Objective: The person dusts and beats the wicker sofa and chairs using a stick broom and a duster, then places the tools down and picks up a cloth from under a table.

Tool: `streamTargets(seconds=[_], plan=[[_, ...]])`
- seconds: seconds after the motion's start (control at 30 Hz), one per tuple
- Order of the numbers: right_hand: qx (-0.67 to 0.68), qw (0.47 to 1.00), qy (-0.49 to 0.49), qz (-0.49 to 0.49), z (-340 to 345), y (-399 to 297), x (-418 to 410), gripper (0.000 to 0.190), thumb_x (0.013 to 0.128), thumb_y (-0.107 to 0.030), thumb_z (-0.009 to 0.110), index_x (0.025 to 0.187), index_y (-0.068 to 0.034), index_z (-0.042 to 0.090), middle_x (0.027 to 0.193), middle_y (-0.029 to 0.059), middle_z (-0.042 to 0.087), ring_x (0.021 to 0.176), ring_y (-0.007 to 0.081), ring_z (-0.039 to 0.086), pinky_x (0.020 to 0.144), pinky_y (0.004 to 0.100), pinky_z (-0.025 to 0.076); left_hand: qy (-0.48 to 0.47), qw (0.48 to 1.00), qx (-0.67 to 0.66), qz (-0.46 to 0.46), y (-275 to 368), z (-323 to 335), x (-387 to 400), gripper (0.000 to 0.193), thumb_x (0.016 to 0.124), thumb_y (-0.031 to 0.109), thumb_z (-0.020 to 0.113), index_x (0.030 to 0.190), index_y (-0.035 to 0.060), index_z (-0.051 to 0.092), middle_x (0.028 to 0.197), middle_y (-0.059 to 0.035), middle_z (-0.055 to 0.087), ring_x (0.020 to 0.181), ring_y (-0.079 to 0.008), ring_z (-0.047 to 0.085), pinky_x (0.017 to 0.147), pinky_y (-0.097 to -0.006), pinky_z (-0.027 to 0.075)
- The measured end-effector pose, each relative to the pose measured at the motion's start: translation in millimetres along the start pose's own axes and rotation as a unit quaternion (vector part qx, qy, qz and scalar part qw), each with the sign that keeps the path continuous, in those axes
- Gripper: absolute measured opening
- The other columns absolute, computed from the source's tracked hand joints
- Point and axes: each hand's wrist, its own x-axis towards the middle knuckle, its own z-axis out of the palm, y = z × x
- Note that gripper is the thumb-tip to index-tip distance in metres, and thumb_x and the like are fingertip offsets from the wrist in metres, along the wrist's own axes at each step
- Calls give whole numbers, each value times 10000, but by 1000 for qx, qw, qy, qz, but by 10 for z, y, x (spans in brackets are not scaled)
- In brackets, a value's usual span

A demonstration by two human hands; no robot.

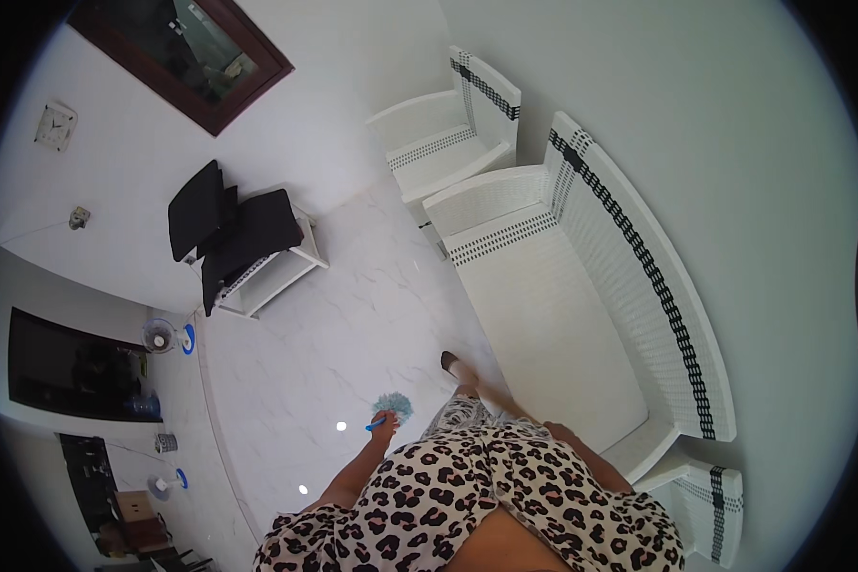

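Observation:
A duster with a fluffy pale blue head [393, 405] and a blue handle [376, 423] is gripped in my left hand [384, 422]. That arm hangs at my side, and the duster's head shows against the marble-patterned floor. My right hand [559, 432] is low by my thigh, close to the seat of a long white woven bench [543, 307]. My clothing hides part of this hand, so its fingers cannot be made out. Black checkered bands run along the bench's back and across its seat.
Beyond the bench stands a white woven armchair [443, 146]; another woven seat [708, 500] is behind my right side. Black cushions [257, 225] are piled on a low white table [307, 254]. Along the left wall are fans [159, 336] and a dark screen [79, 372]. A clock [56, 126] hangs there.

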Motion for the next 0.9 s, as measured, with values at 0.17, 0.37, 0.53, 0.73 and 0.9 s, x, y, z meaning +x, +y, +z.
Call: streamTargets(seconds=[0.17, 0.37, 0.53, 0.73, 0.9], plan=[[-65, 985, 157, 11, -815, -332, 103, 232, 720, -99, 390, 922, -14, 466, 835, 220, 541, 782, 363, 527, 670, 422, 429, -120, 979, 94, 132, 97, 172, 47, 116, 756, 210, 509, 768, 96, 489, 632, -36, 507, 584, -116, 500, 469, -230, 368], [87, 933, 332, 108, -967, -462, 313, 231, 732, -96, 379, 934, -11, 451, 816, 232, 540, 756, 378, 527, 645, 414, 434, -252, 926, 275, 45, 574, 332, 127, 43, 719, 125, 542, 745, 135, 510, 667, -54, 515, 622, -129, 492, 545, -252, 383], [-168, 977, 1, -129, -70, -817, 201, 261, 731, -105, 357, 963, -16, 437, 843, 223, 542, 777, 363, 533, 666, 446, 419, -294, 886, 329, 143, 739, 383, 223, 63, 705, 80, 540, 755, 117, 529, 688, -55, 530, 622, -126, 495, 552, -240, 396], [-81, 983, 162, 20, -481, -1347, 679, 226, 735, -143, 401, 941, -73, 461, 789, 223, 545, 713, 371, 535, 632, 440, 426, -375, 917, 136, -5, 527, 0, 610, 59, 726, 92, 499, 770, 76, 534, 711, -31, 538, 667, -137, 524, 551, -231, 418], [182, 914, 356, 70, -1184, -1286, 1387, 224, 725, -94, 380, 913, -3, 463, 832, 248, 532, 800, 378, 520, 667, 435, 425, -393, 881, -42, -261, 843, -402, 701, 96, 737, 115, 481, 799, 61, 530, 738, -24, 543, 708, -149, 537, 569, -235, 433]])
